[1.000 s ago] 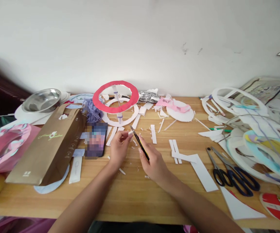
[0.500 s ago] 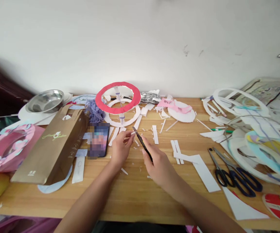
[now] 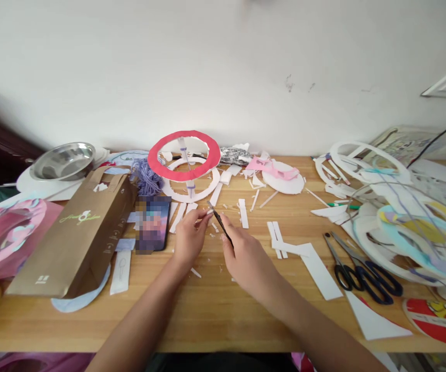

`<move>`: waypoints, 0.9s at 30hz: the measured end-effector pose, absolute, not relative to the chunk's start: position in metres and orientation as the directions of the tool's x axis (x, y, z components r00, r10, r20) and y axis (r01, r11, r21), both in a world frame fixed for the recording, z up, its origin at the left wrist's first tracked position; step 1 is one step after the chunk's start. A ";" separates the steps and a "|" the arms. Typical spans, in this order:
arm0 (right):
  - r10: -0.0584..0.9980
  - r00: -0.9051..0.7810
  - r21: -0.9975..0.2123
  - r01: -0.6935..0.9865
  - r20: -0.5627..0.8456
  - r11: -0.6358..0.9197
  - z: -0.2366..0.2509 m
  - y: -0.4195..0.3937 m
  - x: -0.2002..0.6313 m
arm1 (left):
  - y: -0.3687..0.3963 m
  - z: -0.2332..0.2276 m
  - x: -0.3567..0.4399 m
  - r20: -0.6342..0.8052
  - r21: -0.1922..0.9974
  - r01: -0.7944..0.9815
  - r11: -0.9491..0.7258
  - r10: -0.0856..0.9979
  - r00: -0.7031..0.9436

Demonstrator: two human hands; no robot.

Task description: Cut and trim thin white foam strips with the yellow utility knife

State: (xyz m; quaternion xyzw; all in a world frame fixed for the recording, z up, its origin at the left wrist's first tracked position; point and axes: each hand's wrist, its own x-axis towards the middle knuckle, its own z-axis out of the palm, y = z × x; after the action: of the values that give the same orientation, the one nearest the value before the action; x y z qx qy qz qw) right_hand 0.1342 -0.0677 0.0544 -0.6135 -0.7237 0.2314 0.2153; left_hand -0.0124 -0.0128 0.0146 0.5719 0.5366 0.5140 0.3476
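We pinch a small white strip (image 3: pixel 207 211) in our left hand (image 3: pixel 188 238) above the wooden table (image 3: pixel 215 310), our right hand (image 3: pixel 246 258) closed on a black craft knife (image 3: pixel 220 222), blade tip touching the strip, scissors (image 3: pixel 362 271) well apart

Left hand (image 3: pixel 188 237) and right hand (image 3: pixel 246 261) close together, fingers apparently pinched, forearms extended.

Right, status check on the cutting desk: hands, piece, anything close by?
Left hand pinches small white strip. Right hand grips black knife, tip at strip. Phone just left, scraps all round.
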 end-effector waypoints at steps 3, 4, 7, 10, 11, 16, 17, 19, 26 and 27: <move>0.988 -0.157 -0.563 0.816 0.005 0.133 0.054 -0.070 0.133 | -0.012 0.015 -0.016 0.236 0.918 0.347 -0.194 0.968 -0.082; 0.987 -0.159 -0.547 0.827 -0.003 0.132 0.054 -0.071 0.133 | -0.011 0.015 -0.017 0.246 0.902 0.383 -0.201 0.967 -0.070; 0.987 -0.162 -0.503 0.854 -0.011 0.135 0.054 -0.073 0.132 | -0.010 0.016 -0.020 0.273 0.862 0.454 -0.224 0.961 -0.045; 0.986 -0.167 -0.476 0.868 -0.013 0.141 0.053 -0.074 0.131 | -0.010 0.017 -0.020 0.297 0.853 0.462 -0.244 0.954 -0.045; 0.986 -0.169 -0.472 0.870 -0.014 0.142 0.052 -0.074 0.131 | -0.010 0.018 -0.019 0.297 0.856 0.456 -0.243 0.954 -0.049; 0.988 -0.151 -0.454 0.882 -0.017 0.127 0.049 -0.073 0.128 | -0.009 0.021 -0.017 0.250 0.887 0.417 -0.195 0.965 -0.080; 0.989 -0.145 -0.447 0.886 -0.022 0.120 0.049 -0.073 0.127 | -0.009 0.021 -0.017 0.245 0.890 0.414 -0.190 0.966 -0.084; 0.988 -0.148 -0.437 0.891 -0.034 0.118 0.049 -0.074 0.126 | -0.009 0.021 -0.017 0.246 0.888 0.418 -0.191 0.966 -0.083; 0.986 -0.162 -0.427 0.894 -0.031 0.134 0.047 -0.075 0.127 | -0.009 0.017 -0.019 0.266 0.859 0.464 -0.214 0.963 -0.049; 0.986 -0.163 -0.428 0.894 -0.034 0.133 0.047 -0.075 0.126 | -0.009 0.017 -0.019 0.268 0.857 0.468 -0.215 0.962 -0.050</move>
State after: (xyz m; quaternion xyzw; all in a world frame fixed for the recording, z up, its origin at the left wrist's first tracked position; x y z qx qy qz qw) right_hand 0.1263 -0.0748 0.0467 -0.6337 -0.7417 0.1779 0.1291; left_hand -0.0192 -0.0091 0.0173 0.6334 0.5646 0.4541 0.2718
